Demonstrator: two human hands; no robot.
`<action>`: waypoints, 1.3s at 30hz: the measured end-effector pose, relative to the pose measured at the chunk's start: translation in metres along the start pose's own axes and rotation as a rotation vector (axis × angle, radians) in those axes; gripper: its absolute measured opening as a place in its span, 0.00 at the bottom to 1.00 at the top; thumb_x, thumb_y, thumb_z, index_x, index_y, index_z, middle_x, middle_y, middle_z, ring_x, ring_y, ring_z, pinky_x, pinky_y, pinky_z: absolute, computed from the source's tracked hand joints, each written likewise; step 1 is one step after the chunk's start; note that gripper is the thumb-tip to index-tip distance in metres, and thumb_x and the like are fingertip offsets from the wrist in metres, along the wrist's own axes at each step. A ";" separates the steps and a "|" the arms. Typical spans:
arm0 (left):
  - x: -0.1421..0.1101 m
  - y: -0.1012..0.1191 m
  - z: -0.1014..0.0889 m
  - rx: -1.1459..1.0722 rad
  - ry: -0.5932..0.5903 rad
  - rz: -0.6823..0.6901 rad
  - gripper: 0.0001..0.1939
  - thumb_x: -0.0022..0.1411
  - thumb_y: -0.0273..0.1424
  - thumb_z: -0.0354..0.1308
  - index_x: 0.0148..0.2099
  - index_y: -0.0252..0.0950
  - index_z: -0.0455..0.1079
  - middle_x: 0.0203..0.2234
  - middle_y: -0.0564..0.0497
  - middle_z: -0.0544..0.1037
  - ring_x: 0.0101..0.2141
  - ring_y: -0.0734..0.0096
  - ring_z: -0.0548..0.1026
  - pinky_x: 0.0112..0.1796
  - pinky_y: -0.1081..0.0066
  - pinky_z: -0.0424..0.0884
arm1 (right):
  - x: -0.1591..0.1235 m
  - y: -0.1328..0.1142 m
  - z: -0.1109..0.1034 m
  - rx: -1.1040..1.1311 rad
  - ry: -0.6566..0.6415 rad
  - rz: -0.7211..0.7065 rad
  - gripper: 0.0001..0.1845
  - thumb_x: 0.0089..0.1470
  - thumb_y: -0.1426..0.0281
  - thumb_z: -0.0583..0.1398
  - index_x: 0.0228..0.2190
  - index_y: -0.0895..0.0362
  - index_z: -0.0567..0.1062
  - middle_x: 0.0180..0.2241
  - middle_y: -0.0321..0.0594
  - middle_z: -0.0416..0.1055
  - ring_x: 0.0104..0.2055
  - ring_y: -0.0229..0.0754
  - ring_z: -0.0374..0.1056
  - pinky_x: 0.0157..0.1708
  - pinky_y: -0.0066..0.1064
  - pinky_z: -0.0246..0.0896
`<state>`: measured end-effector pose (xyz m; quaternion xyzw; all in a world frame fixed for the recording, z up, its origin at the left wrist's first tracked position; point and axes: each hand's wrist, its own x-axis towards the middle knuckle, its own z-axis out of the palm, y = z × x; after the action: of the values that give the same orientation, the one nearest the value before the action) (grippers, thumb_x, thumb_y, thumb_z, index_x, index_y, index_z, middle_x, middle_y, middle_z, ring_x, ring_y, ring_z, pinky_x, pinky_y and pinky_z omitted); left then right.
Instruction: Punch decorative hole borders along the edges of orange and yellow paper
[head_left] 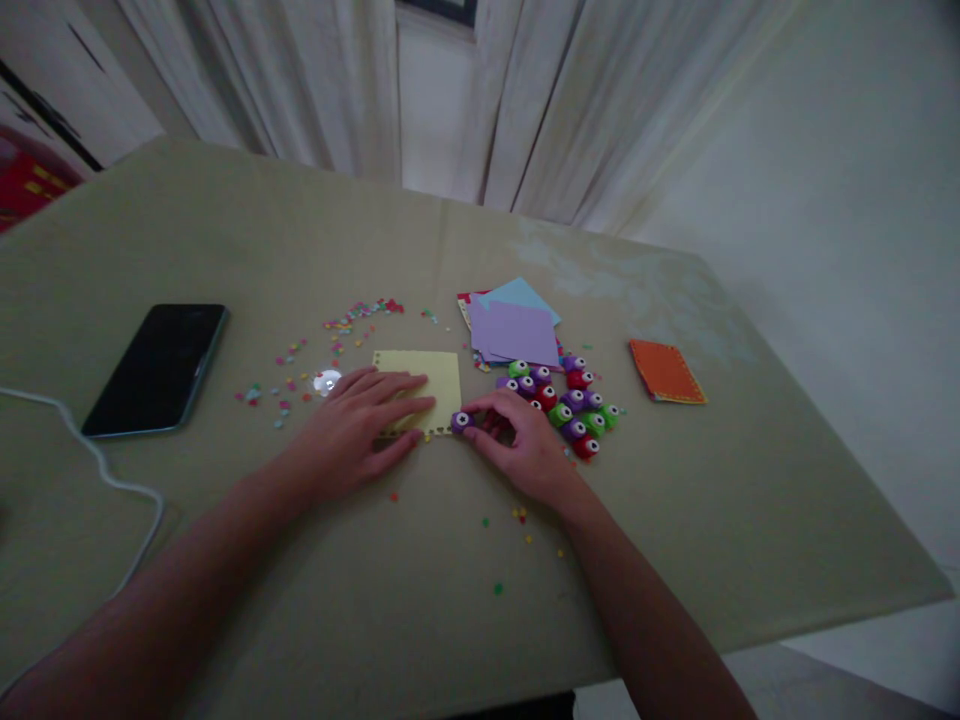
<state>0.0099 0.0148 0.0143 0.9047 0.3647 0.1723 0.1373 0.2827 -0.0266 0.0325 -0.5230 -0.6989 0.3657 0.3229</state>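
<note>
My left hand (367, 425) lies flat with fingers spread over a yellow paper sheet (439, 380), whose left and bottom edges have small punched holes. My right hand (521, 445) grips a small purple craft punch (462, 422) between thumb and fingers, at the sheet's lower right corner. Beside and behind that hand stands a group of similar small punches (574, 400) in purple, green and red. A white, shiny round piece (327, 382) sits by my left fingers; I cannot make out what it is.
Colored paper sheets (521, 330) are stacked behind the punches, and an orange paper stack (667, 372) lies at the right. Paper confetti (360, 317) is scattered about the table (420, 600). On the left are a dark tablet (159, 365) and a white cable (112, 480).
</note>
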 end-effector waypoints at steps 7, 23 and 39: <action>0.001 -0.001 0.000 -0.006 -0.006 -0.002 0.23 0.77 0.44 0.53 0.66 0.46 0.75 0.68 0.46 0.73 0.66 0.50 0.71 0.66 0.45 0.61 | 0.000 0.001 -0.001 0.012 -0.018 0.006 0.09 0.64 0.69 0.68 0.47 0.53 0.82 0.42 0.40 0.77 0.37 0.40 0.73 0.36 0.32 0.70; 0.002 -0.001 0.000 -0.008 0.005 0.010 0.21 0.77 0.44 0.53 0.64 0.46 0.77 0.67 0.46 0.74 0.65 0.51 0.72 0.66 0.46 0.61 | 0.001 -0.003 -0.005 -0.002 -0.043 0.011 0.09 0.65 0.67 0.68 0.46 0.55 0.82 0.41 0.40 0.77 0.36 0.39 0.71 0.36 0.31 0.68; 0.001 -0.001 0.000 -0.010 0.015 0.009 0.22 0.77 0.45 0.53 0.65 0.46 0.76 0.67 0.46 0.74 0.65 0.52 0.72 0.66 0.45 0.61 | 0.000 -0.003 -0.006 0.002 -0.057 0.016 0.10 0.65 0.67 0.68 0.47 0.55 0.82 0.41 0.41 0.77 0.37 0.40 0.72 0.37 0.31 0.69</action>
<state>0.0100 0.0165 0.0137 0.9043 0.3606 0.1817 0.1382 0.2862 -0.0259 0.0387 -0.5177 -0.7032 0.3837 0.3005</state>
